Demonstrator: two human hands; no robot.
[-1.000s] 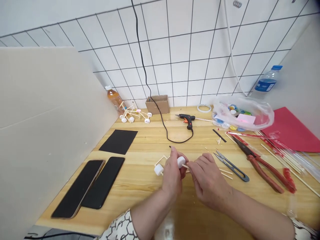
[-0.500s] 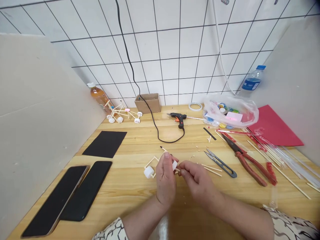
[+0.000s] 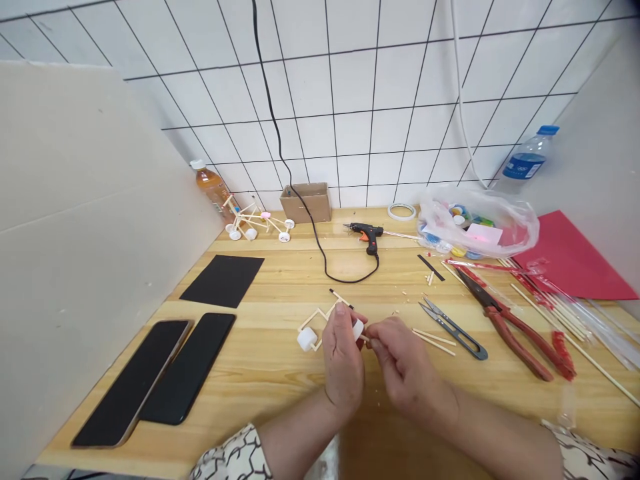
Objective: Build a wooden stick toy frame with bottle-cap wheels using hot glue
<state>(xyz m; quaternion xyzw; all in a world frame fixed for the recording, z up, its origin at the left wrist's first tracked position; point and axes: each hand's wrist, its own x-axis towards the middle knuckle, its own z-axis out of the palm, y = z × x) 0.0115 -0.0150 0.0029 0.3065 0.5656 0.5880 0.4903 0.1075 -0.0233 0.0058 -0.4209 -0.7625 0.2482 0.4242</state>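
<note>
Against a second ago, we see the black-tipped stick (image 3: 341, 299) showing more fully beyond the left hand (image 3: 344, 360), and the white disc (image 3: 358, 329) slipping further behind its thumb; our view shifts too. The left grip is folded round the disc, most fingers hidden. The right hand (image 3: 407, 367) has its grip closed in a pinch at the thin stick (image 3: 365, 339) leading from that disc. Disc and stick are between the hands, just above the bench (image 3: 250, 383).

Just left, we find a white block (image 3: 307, 339) on the angled stick frame (image 3: 309, 319), so one end looks joined; whether the disc is fixed yet, we cannot tell. Loose sticks (image 3: 434, 341) lie unattached to the right.

Farther back, a wheeled stick model (image 3: 257, 220) stands assembled. The clear bag (image 3: 523, 227) holds coloured caps (image 3: 457, 217) and a pale card (image 3: 484, 235). We cannot make out what fills the cardboard box (image 3: 309, 210). Of the two bottles, one (image 3: 210, 187) contains amber drink; the other (image 3: 525, 163) wears a blue label.
</note>
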